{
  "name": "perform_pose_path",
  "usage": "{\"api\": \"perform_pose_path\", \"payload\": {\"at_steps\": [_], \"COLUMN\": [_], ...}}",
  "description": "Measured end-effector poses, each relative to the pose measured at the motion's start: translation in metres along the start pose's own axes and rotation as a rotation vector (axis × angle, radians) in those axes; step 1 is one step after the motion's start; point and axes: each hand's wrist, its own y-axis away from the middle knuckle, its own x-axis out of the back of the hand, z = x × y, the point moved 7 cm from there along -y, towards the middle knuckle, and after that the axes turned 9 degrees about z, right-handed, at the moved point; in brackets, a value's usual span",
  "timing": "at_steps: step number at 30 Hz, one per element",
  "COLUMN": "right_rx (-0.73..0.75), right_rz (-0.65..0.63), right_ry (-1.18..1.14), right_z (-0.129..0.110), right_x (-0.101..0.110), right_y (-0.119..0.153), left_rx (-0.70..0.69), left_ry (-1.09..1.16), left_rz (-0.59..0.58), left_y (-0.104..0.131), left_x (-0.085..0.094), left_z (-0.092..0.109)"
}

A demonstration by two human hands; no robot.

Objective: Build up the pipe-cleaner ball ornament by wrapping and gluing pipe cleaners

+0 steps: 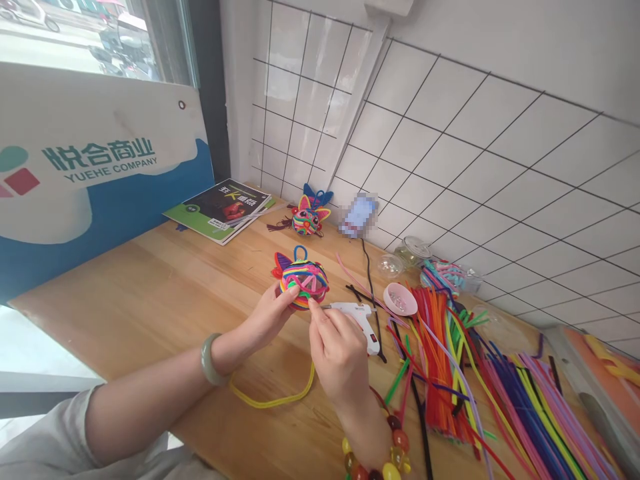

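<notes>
My left hand [267, 317] grips a round pipe-cleaner ornament [306, 279] wrapped in bright stripes, with a blue loop on top and a purple and red ear-like piece at its left. My right hand [341, 350] is closed, its thumb and forefinger pinched against the ornament's lower right edge; whatever is between those fingertips is too small to make out. Below the ornament, a yellow pipe cleaner [270, 404] curves over the table. Just behind my right hand lies a white glue gun [369, 327], partly covered by it.
A similar finished-looking ornament [307, 220] sits at the back, beside a blurred phone [359, 215]. Magazines [200, 223] lie at the back left. On the right are a small pink bowl [401, 293], bundles of coloured pipe cleaners [435, 360] and a black cord [369, 263].
</notes>
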Motion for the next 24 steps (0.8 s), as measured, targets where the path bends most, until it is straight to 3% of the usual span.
{"api": "perform_pose_path", "payload": {"at_steps": [9,16,24], "right_rx": [0.091,0.108,0.137], "right_rz": [-0.018,-0.038,-0.012], "right_ry": [0.110,0.164,0.170], "right_z": [-0.004,-0.004,-0.002], "right_x": [0.000,-0.002,0.002], "right_y": [0.002,0.002,0.000], "left_rx": [0.040,0.053,0.029], "left_ry": [0.005,0.017,-0.014], "left_rz": [-0.064,-0.014,-0.084], "left_y": [0.003,0.005,0.008], "left_x": [-0.005,-0.005,-0.013], "left_z": [-0.005,-0.004,-0.001]}}
